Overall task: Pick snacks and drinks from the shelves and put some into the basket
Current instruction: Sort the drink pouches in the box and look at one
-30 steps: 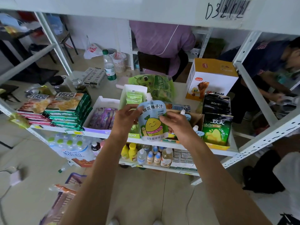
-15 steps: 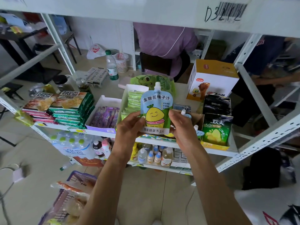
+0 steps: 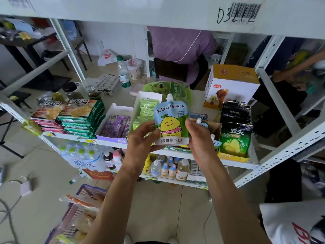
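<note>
While both hands [image 3: 173, 138] grip juice pouch [image 3: 171, 120], upright

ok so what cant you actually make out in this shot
All in the head view:
- Basket: cut off by the bottom edge, partly behind the left forearm; its contents are blurred.
- Juice pouch: left hand and right hand cover its lower corners; small print too fine to read.
- Carton behind the pouch: mostly hidden, so its stock is unclear.
- Lower-shelf bottles: labels too small.
</note>
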